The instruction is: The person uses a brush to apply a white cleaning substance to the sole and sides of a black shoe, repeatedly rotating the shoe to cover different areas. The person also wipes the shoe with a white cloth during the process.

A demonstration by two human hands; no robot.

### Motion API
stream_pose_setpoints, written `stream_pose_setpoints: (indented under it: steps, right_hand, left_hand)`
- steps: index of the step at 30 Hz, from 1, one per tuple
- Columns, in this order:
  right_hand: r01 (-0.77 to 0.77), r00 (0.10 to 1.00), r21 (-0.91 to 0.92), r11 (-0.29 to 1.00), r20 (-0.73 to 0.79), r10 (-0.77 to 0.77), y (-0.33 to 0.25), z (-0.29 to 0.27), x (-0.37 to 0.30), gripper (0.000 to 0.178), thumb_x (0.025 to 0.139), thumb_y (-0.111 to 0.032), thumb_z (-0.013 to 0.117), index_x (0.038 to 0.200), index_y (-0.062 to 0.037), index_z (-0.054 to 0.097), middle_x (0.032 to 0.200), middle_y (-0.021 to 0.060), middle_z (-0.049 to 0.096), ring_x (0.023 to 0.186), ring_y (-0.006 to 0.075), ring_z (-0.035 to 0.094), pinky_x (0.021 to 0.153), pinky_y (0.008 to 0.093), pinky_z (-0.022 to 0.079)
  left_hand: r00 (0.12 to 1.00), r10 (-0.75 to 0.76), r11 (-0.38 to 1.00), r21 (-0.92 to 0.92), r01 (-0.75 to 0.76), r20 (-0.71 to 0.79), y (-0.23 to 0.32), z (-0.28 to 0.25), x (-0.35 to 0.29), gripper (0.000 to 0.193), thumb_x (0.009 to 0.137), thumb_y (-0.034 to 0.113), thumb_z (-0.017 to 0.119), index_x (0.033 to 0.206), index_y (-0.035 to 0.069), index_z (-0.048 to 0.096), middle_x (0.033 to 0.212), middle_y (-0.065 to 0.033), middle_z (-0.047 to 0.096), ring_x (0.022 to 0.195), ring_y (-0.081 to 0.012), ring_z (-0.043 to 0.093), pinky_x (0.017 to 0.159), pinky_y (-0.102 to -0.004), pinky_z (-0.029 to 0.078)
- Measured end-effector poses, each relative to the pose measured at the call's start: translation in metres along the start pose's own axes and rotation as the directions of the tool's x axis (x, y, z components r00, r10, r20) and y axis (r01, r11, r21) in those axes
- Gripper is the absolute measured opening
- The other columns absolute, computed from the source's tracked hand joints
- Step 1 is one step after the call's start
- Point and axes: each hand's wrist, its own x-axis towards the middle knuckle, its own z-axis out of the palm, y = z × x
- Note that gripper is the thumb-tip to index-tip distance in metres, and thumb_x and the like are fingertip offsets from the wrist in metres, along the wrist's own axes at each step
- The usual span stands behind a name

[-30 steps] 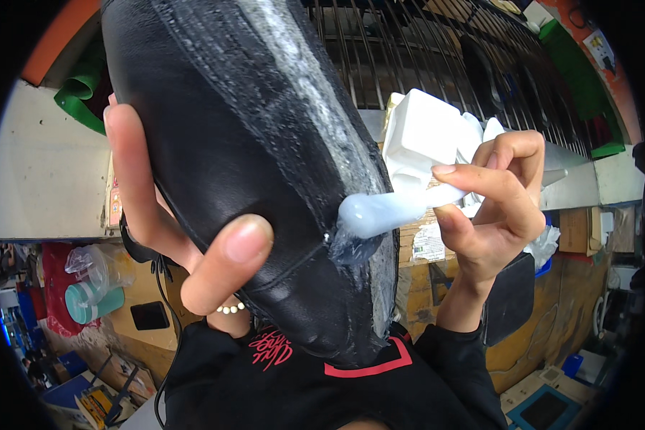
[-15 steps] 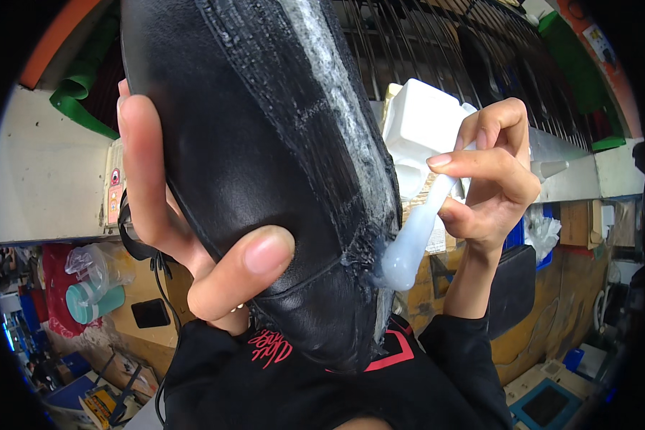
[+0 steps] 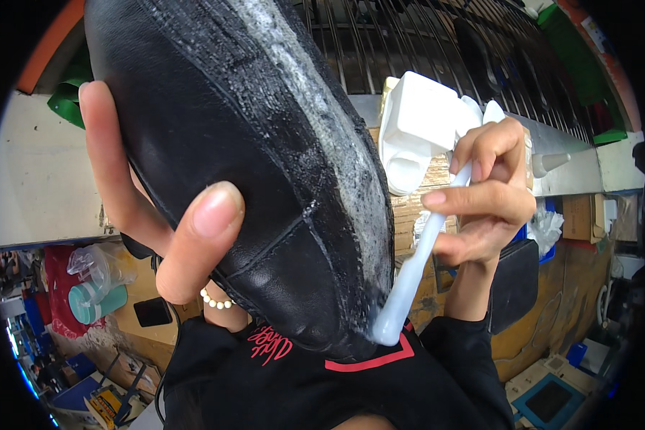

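Observation:
A black leather shoe upper fills the middle of the view, tilted with its toe end toward my chest. My left hand grips it from the left, thumb pressed on the leather and fingers round the far side. Along its roughened edge runs a wet, whitish band of what looks like glue. My right hand pinches a slim, whitish glue brush. The brush's thick, coated end touches the rough edge near the toe. The shoe's other side is hidden.
Beyond my right hand stands a white plastic container on a light worktop. A metal rack spans the back. A white nozzle-like cone lies to the right. At left are a turquoise jar and a dark phone.
The brush end has moved down along the edge to the toe, and its handle is more upright. The shoe has shifted left and turned, with my left hand moving along.

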Motion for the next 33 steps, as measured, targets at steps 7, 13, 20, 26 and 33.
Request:
stream_pose_setpoints:
  steps: [7, 13, 20, 26, 33]
  right_hand:
    - [-0.249, 0.967, -0.127, 0.960, -0.093, 0.238, -0.009, 0.004, 0.001, 0.044, 0.070, -0.048, 0.090, 0.089, -0.0099, 0.081, 0.096, 0.0034, 0.043, 0.082, 0.0152, 0.050, 0.071, 0.0284, 0.039]
    - [-0.152, 0.988, -0.098, 0.984, -0.050, 0.147, -0.003, 0.003, 0.001, 0.045, 0.069, -0.048, 0.092, 0.091, -0.0098, 0.081, 0.097, 0.0035, 0.043, 0.082, 0.0157, 0.051, 0.073, 0.0288, 0.040]
    - [-0.059, 0.997, 0.015, 0.998, -0.054, 0.060, 0.001, 0.007, -0.002, 0.048, 0.051, -0.030, 0.100, 0.093, -0.0136, 0.084, 0.094, 0.0007, 0.041, 0.079, 0.0125, 0.046, 0.067, 0.0251, 0.036]
    - [-0.008, 0.999, 0.029, 1.000, -0.040, 0.010, -0.004, 0.005, 0.001, 0.049, 0.049, -0.030, 0.100, 0.093, -0.0137, 0.084, 0.094, 0.0005, 0.041, 0.079, 0.0125, 0.047, 0.067, 0.0251, 0.037]
    - [-0.208, 0.978, -0.087, 0.974, -0.028, 0.207, -0.008, 0.006, -0.001, 0.050, 0.069, -0.053, 0.091, 0.091, -0.0083, 0.080, 0.097, 0.0038, 0.042, 0.082, 0.0159, 0.051, 0.071, 0.0284, 0.039]
  left_hand:
    - [0.892, 0.451, 0.880, 0.151, -0.450, 0.032, -0.032, 0.006, 0.012, 0.039, 0.098, 0.016, 0.054, 0.135, 0.022, 0.043, 0.160, -0.0281, 0.029, 0.145, -0.0396, 0.040, 0.124, -0.0459, 0.034]
    - [0.774, 0.606, 0.703, 0.331, -0.629, 0.183, -0.052, -0.009, 0.018, 0.036, 0.100, 0.016, 0.053, 0.134, 0.018, 0.043, 0.160, -0.0289, 0.028, 0.144, -0.0401, 0.041, 0.121, -0.0450, 0.038]
    - [0.737, 0.628, 0.628, 0.398, -0.669, 0.248, -0.048, -0.010, 0.021, 0.032, 0.102, 0.016, 0.052, 0.133, 0.015, 0.042, 0.159, -0.0299, 0.027, 0.143, -0.0407, 0.043, 0.117, -0.0439, 0.043]
    - [0.718, 0.640, 0.588, 0.426, -0.687, 0.273, -0.049, -0.013, 0.021, 0.029, 0.104, 0.015, 0.051, 0.131, 0.011, 0.042, 0.159, -0.0307, 0.026, 0.142, -0.0412, 0.044, 0.114, -0.0429, 0.048]
    - [0.717, 0.646, 0.570, 0.458, -0.682, 0.264, -0.051, -0.007, 0.017, 0.026, 0.106, 0.015, 0.050, 0.130, 0.007, 0.042, 0.159, -0.0317, 0.026, 0.141, -0.0418, 0.046, 0.110, -0.0418, 0.053]
